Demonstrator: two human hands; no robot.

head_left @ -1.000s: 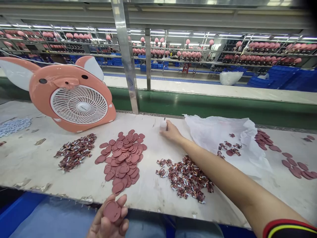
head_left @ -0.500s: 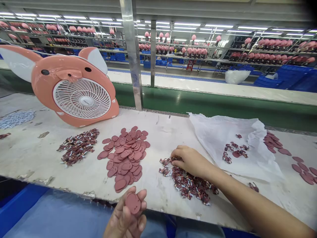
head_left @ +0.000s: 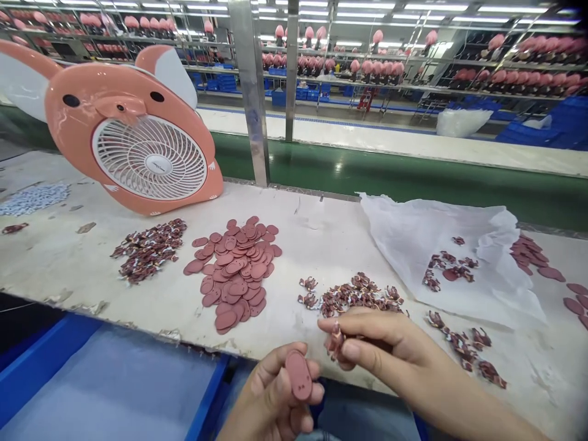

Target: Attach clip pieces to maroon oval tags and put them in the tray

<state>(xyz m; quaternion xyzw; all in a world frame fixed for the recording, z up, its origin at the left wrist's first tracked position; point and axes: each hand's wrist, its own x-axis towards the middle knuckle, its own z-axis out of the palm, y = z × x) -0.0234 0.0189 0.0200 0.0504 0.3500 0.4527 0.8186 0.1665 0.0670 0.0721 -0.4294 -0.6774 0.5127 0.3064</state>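
Note:
Close to the front edge of the table, my left hand [head_left: 271,398] grips a flat, dark red oval disc [head_left: 298,375] with small holes near its lower end. My right hand [head_left: 395,352], just to the right, pinches a small brown figurine [head_left: 337,339] between thumb and fingers. The disc and the figurine are apart. Behind my right hand lies a heap of similar small figurines [head_left: 351,297], partly covered by the hand. A pile of loose oval discs [head_left: 241,269] spreads over the table left of it.
A pink animal-shaped fan [head_left: 151,156] stands at the back left. Another figurine heap [head_left: 151,250] lies before it, with pale blue pieces [head_left: 34,199] farther left. A white plastic sheet [head_left: 399,239] bears several figurines. A metal post [head_left: 255,110] rises behind; a blue bin [head_left: 105,380] sits below the edge.
My right hand has left the figurine heap and come nearer my left hand, now with a figurine in its fingers. The left hand has shifted right with the disc, and the view has tilted down.

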